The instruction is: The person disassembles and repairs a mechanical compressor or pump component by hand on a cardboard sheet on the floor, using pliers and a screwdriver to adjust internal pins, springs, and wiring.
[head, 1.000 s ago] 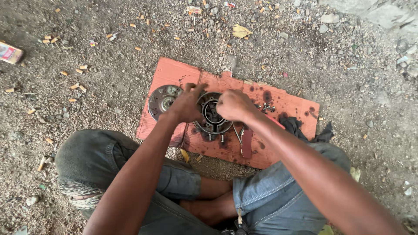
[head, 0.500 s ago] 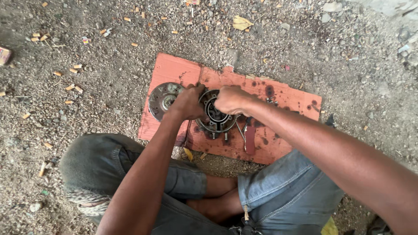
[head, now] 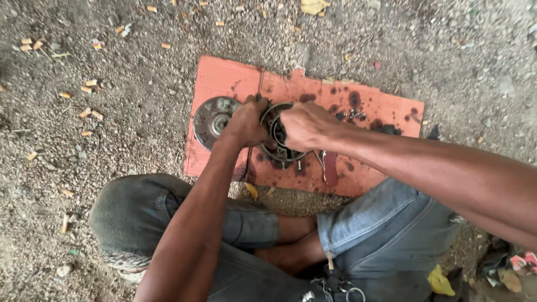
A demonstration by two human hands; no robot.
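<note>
Down on the gravel ground [head: 112,128] lies the orange cardboard sheet [head: 224,78], stained with dark oil spots toward its right side, and I sit just behind it with my knees in grey trousers near its close edge. Next in size is the round metal assembly [head: 279,150] near the middle of the sheet, a dark ring with studs sticking out at its lower rim; both my hands are on it. My left hand [head: 246,124] is closed over its left rim, fingers wrapped tight around the edge. My right hand [head: 305,126] is closed over its upper right part, knuckles up, though I cannot tell what the fingertips pinch underneath. Just left of my left hand, and partly hidden by it, a flat grey metal disc [head: 211,120] rests on the sheet. Below my right wrist a tool with a dark red handle [head: 330,168] lies on the cardboard, just beside the assembly. Smaller still, a few loose bolts [head: 352,116] sit by the oil spots, and pale cigarette butts [head: 89,112] are scattered over the gravel well to the left.
</note>
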